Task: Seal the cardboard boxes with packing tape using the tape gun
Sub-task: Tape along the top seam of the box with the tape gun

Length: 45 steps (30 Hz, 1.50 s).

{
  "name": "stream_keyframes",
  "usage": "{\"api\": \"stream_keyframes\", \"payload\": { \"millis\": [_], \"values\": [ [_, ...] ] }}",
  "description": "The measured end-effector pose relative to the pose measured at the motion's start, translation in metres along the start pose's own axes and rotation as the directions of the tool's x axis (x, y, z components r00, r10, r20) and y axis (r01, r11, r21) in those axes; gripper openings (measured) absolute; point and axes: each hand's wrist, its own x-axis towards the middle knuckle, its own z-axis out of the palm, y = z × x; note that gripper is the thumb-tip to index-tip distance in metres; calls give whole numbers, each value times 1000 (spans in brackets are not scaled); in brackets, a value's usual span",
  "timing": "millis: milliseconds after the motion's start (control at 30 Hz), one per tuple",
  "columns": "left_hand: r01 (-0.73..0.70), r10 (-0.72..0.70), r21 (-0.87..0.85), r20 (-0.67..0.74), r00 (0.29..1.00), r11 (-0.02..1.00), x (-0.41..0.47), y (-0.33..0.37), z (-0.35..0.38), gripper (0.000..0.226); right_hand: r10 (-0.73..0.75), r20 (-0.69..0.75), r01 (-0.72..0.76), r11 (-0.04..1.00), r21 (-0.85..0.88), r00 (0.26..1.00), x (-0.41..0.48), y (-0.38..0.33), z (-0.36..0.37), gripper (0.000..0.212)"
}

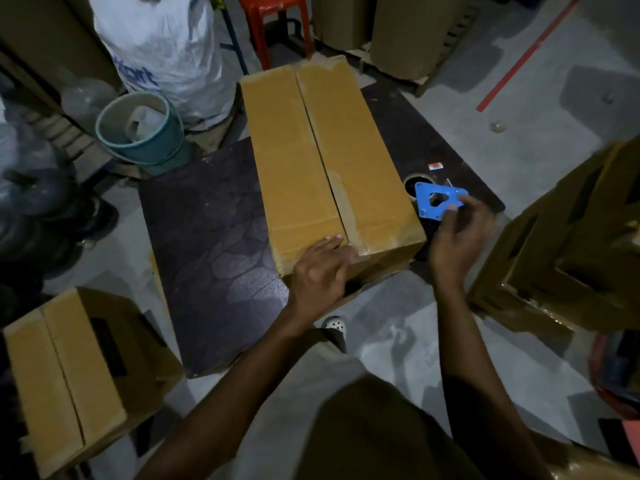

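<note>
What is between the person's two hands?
In the head view, the near right corner of the cardboard box lies between the left hand and the right hand, which reaches the blue tape gun.

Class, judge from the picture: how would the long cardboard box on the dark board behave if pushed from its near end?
The long cardboard box lies flat, so it would probably slide on the dark board, not tip. Its weight cannot be judged; the contents are hidden.

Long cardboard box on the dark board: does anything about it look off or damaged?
Mostly fine. The long tan cardboard box has its centre seam gaping slightly near the left hand, with patchy, wrinkled tape there.
</note>
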Motion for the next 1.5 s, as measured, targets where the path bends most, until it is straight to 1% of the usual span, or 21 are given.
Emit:
{"api": "stream_keyframes", "payload": {
  "millis": [33,67,100,167,200,233,267,333,400,467,533,600,733,833,900,967,1033,1133,1233,1367,1500],
  "values": [
    [95,-97,-35,-49,994,995,6,3,-4,20,-214,89,211,977,40,973,-26,-20,-7,18],
    [161,-163,-38,-73,984,986,13,4,-8,20,-377,198,368,926,81,905,-52,-32,-9,15],
    [189,-189,-7,-65,980,982,18,3,-11,22,-488,301,477,871,115,819,-76,-35,-7,17],
    [194,-195,48,12,981,980,25,4,-12,26,-585,464,589,793,156,665,-104,-24,6,25],
    [200,-203,52,63,977,978,24,7,-11,28,-587,527,613,776,149,615,-111,-17,12,32],
    [212,-216,43,119,969,976,22,11,-10,31,-575,571,624,770,135,586,-113,-13,16,39],
    [223,-225,35,180,958,974,18,16,-9,34,-556,601,624,772,118,574,-115,-13,17,45],
    [216,-222,50,272,936,975,10,23,-8,43,-511,637,608,789,83,577,-118,-17,15,56],
    [195,-215,92,323,922,976,10,21,-9,49,-492,658,614,787,56,570,-122,-19,15,62],
    [168,-226,176,397,890,970,18,14,-11,55,-487,675,654,756,8,555,-125,-16,16,66],
    [127,-238,254,473,848,959,33,6,-11,61,-478,675,680,732,-49,563,-128,-12,15,63],
    [101,-246,290,522,817,952,54,-9,-11,60,-471,658,672,737,-72,587,-128,-12,14,54],
    [45,-259,366,563,785,929,82,-42,-11,54,-454,609,615,786,-70,650,-129,-26,13,49],
    [54,-226,296,584,780,954,65,-29,-11,55,-429,546,565,819,-101,720,-118,-34,21,40],
    [11,-173,264,601,780,965,45,-15,-12,59,-411,504,536,834,-128,760,-101,-39,33,33],
    [-4,-158,257,608,778,966,45,-17,-15,61,-392,498,517,845,-136,773,-84,-49,49,32],
    [28,-212,303,595,775,952,65,-32,-17,58,-360,568,508,853,-121,740,-70,-60,66,39],
    [51,-305,416,571,762,908,107,-72,-17,51,-320,695,524,846,-97,644,-58,-69,87,45],
    [21,-318,469,563,763,883,135,-102,-14,49,-334,744,597,795,-107,578,-60,-64,89,47],
    [-12,-239,383,603,761,924,139,-103,-12,52,-351,743,626,771,-117,570,-53,-69,101,50],
    [64,-274,357,579,768,932,181,-141,-13,54,-356,763,632,770,-87,539,-16,-91,164,49]
  ]
}}
